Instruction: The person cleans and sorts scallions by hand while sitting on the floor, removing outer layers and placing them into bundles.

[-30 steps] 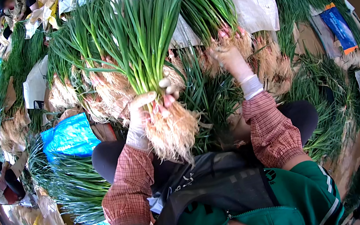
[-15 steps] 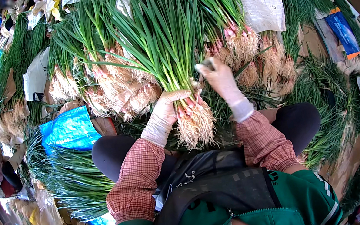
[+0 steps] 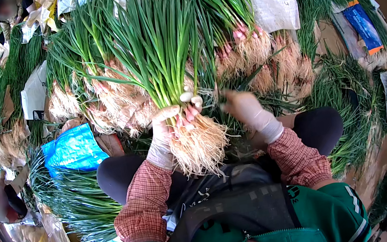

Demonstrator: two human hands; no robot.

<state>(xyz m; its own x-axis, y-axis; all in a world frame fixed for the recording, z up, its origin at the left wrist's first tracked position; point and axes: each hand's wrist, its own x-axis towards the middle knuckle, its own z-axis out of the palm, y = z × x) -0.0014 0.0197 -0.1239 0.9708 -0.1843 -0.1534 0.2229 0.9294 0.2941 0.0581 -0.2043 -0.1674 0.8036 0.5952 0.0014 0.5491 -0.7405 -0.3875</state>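
Note:
My left hand [image 3: 160, 134], in a pale glove, is wrapped round a bunch of spring onions [image 3: 158, 60] just above the bulbs. Long green leaves fan out away from me, while the pinkish bulbs and a thick tuft of pale roots [image 3: 198, 144] hang toward my lap. White fingertips [image 3: 186, 94] show at the right side of the stems. To the right of the bunch is my right hand [image 3: 246, 108], also gloved and apart from it. Its fingers are blurred, and thin pale strands and something dark show by the fingertips, too smeared to name.
More spring onion bunches [image 3: 118, 95] lie in rows ahead, some under a white sheet [image 3: 268, 0]. Loose greens [image 3: 349, 111] spread out on the right. Beside my left knee a blue plastic sack [image 3: 74, 149] lies over another pile. Other people are at the far left.
The bunch and my left hand have shifted slightly left, and the root tuft is spread wider and nearer my lap. My right hand has moved lower, staying right of the stems.

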